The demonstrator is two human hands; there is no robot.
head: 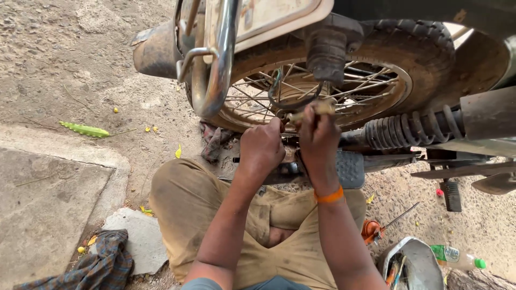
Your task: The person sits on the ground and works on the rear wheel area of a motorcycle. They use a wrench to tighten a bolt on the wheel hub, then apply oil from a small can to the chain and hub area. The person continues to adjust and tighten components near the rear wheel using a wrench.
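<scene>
I squat beside a motorcycle's rear wheel (344, 80), a dusty spoked rim with a knobbly tyre. My left hand (262, 147) is closed around something small at the wheel hub; what it grips is hidden. My right hand (318, 134), with an orange band on the wrist, is closed on a dull brass-coloured part (314, 109) at the hub, just under a looped black cable (293, 95). A coiled shock absorber (408, 129) runs to the right of my hands. A rubber footrest (350, 169) sits right below my right wrist.
A chrome guard bar (217, 64) hangs left of the wheel. On the dirt lie a dirty rag (214, 140), an orange-handled screwdriver (379, 228), a metal bowl of tools (414, 266), a plastic bottle (457, 256), a checked cloth (91, 268) and a stone slab (141, 239).
</scene>
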